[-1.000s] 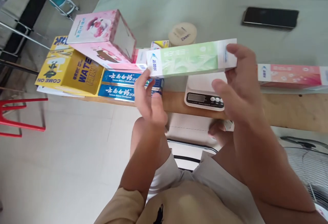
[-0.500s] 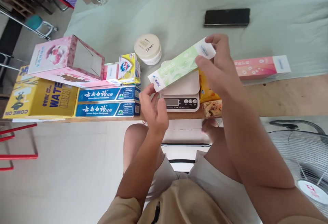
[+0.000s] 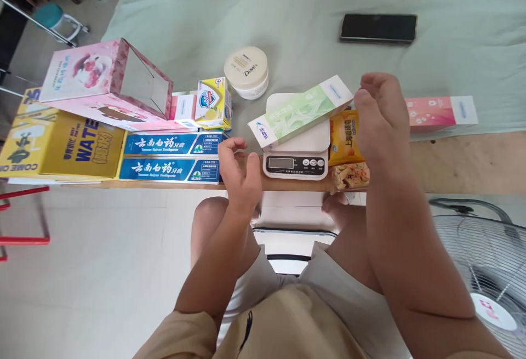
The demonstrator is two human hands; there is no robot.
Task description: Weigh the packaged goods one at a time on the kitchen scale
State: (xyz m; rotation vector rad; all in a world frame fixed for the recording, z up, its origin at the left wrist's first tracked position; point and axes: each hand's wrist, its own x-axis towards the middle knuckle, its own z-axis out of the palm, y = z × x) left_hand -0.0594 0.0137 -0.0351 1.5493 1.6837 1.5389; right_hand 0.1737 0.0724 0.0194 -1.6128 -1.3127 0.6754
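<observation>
A long green-and-white box [image 3: 302, 111] lies slantwise across the white platform of a kitchen scale [image 3: 295, 163], its ends jutting past the platform. My left hand [image 3: 241, 175] is apart from it at the lower left, fingers curled loosely with a gap to the thumb and nothing held. Beyond the box's right end is my right hand [image 3: 382, 109], empty, thumb and fingers parted. Right of the scale sit an orange soap packet [image 3: 343, 138] and a clear-wrapped snack [image 3: 350, 176]. A pink box [image 3: 441, 113] is partly hidden behind my right hand.
Two blue toothpaste boxes [image 3: 170, 170], a yellow soap box [image 3: 213, 102], a pink carton [image 3: 109, 82] and a yellow carton [image 3: 61, 142] crowd the left. A Dove jar [image 3: 246, 72] and a phone [image 3: 378, 28] lie farther back. A fan [image 3: 485, 271] stands at lower right.
Both hands have let go of the green-and-white box, which now rests on the scale. My right hand has moved right, off the box's end; my left hand has drawn away from its lower corner.
</observation>
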